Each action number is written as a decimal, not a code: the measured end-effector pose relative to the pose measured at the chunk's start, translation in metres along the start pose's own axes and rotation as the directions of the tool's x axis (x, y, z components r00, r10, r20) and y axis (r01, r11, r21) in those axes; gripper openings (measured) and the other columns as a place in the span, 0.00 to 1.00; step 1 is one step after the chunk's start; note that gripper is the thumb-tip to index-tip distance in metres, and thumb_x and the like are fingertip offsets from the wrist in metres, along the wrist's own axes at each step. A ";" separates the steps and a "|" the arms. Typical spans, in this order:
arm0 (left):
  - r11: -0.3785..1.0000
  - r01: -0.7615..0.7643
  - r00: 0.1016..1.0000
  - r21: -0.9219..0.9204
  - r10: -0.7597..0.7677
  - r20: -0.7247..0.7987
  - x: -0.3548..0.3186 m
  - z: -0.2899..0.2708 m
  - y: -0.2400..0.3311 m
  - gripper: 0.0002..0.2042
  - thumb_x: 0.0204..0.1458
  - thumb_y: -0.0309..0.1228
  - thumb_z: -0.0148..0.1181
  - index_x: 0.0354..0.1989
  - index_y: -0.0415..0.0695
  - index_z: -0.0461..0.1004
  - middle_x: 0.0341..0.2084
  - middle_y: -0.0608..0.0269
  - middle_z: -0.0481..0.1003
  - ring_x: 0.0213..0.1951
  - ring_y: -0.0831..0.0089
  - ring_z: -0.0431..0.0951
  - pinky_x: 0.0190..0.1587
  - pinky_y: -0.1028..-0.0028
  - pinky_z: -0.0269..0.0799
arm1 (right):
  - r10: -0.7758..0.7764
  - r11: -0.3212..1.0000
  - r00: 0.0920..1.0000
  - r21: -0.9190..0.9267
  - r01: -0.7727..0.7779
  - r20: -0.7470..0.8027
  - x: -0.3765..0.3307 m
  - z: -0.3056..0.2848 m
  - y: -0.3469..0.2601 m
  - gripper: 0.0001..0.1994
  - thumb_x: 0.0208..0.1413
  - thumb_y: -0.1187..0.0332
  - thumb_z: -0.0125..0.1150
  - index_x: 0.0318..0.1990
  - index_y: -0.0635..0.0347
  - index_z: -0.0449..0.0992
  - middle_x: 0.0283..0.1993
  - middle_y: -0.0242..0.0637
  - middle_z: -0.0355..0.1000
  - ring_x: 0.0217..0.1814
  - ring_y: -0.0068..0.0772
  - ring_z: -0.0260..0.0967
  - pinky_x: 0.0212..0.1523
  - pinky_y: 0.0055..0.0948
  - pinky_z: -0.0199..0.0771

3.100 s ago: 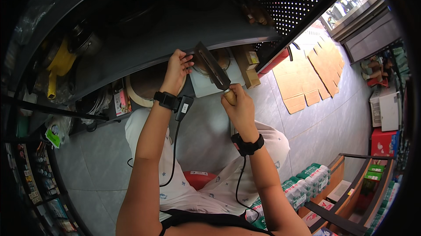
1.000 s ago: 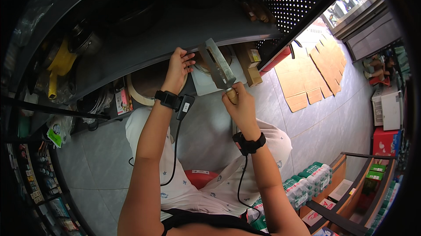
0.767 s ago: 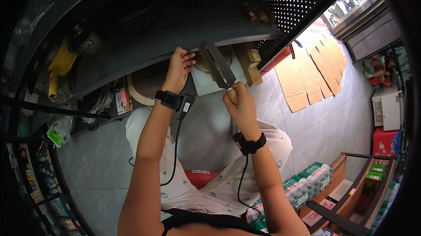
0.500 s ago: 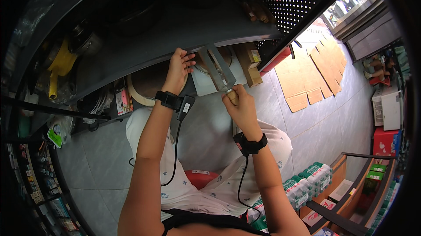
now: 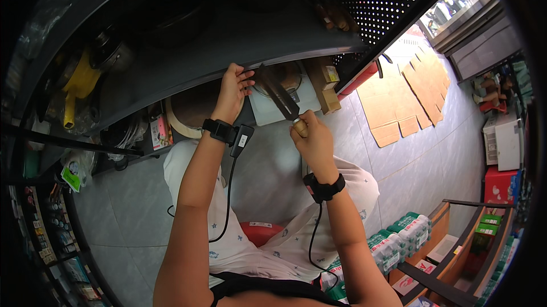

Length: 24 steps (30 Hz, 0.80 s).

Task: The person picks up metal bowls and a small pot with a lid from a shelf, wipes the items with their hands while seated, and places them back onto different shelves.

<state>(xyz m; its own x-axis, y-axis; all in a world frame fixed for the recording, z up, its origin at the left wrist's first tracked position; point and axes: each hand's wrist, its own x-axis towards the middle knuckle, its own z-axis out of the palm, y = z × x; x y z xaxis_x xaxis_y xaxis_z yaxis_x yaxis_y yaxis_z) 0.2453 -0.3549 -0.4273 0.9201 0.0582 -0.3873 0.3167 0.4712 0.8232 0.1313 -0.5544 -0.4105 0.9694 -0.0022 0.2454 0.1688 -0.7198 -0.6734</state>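
My right hand [image 5: 314, 144] is closed round the short wooden handle of a long metal tool [image 5: 279, 93]. Its dark, narrow blade slants up and left toward the shelf edge; the exact kind of tool I cannot tell. My left hand [image 5: 232, 93] hangs in front of the dark shelf [image 5: 228, 59] with its fingers apart and nothing in them. Its fingertips come close to the far end of the blade, but contact is hard to make out. Behind the blade, on the low level, lies a white flat thing [image 5: 268, 112] with a round clear lid [image 5: 289, 82].
A round board [image 5: 185, 119] leans left of my left wrist. Small cardboard boxes [image 5: 329, 82] stand right of the tool. A yellow-handled pan [image 5: 80, 82] sits on the shelf. Flattened cardboard [image 5: 387, 102] covers floor at right; wrapped packs [image 5: 407, 230] stand lower right.
The tool has turned in my right hand: its broad slotted face showed before, and now it appears narrower and darker. My left hand has hardly moved.
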 end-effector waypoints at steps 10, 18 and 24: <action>0.994 -0.023 0.996 0.104 0.032 -0.081 -0.002 0.005 0.001 0.14 0.46 0.45 0.49 0.36 0.49 0.66 0.36 0.65 0.74 0.35 0.77 0.68 0.41 0.72 0.58 | 0.106 0.994 0.994 0.036 -0.106 -0.006 0.004 0.001 0.000 0.13 0.45 0.67 0.61 0.37 0.59 0.66 0.33 0.43 0.71 0.32 0.50 0.69 0.30 0.40 0.67; 0.993 -0.020 0.998 0.115 0.028 -0.065 -0.005 0.008 -0.001 0.18 0.48 0.47 0.46 0.39 0.48 0.67 0.37 0.66 0.74 0.38 0.77 0.68 0.44 0.72 0.57 | 0.117 0.992 0.990 0.053 -0.113 -0.080 0.002 0.000 0.005 0.14 0.44 0.67 0.62 0.38 0.59 0.69 0.34 0.43 0.71 0.34 0.47 0.69 0.33 0.37 0.69; 0.993 0.000 0.998 0.120 0.008 -0.066 -0.012 0.005 0.001 0.21 0.50 0.47 0.47 0.47 0.46 0.67 0.38 0.65 0.74 0.38 0.77 0.69 0.44 0.71 0.58 | 0.198 0.976 0.970 0.120 -0.182 -0.140 0.004 -0.010 0.005 0.15 0.42 0.69 0.62 0.39 0.63 0.73 0.36 0.42 0.70 0.35 0.45 0.69 0.35 0.34 0.68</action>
<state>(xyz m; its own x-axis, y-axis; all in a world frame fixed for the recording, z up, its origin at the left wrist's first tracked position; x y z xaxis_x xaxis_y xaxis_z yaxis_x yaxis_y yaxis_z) 0.2363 -0.3592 -0.4196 0.9054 0.1194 -0.4074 0.3422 0.3626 0.8669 0.1347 -0.5649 -0.4056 0.9490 -0.2415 0.2025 0.0100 -0.6190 -0.7853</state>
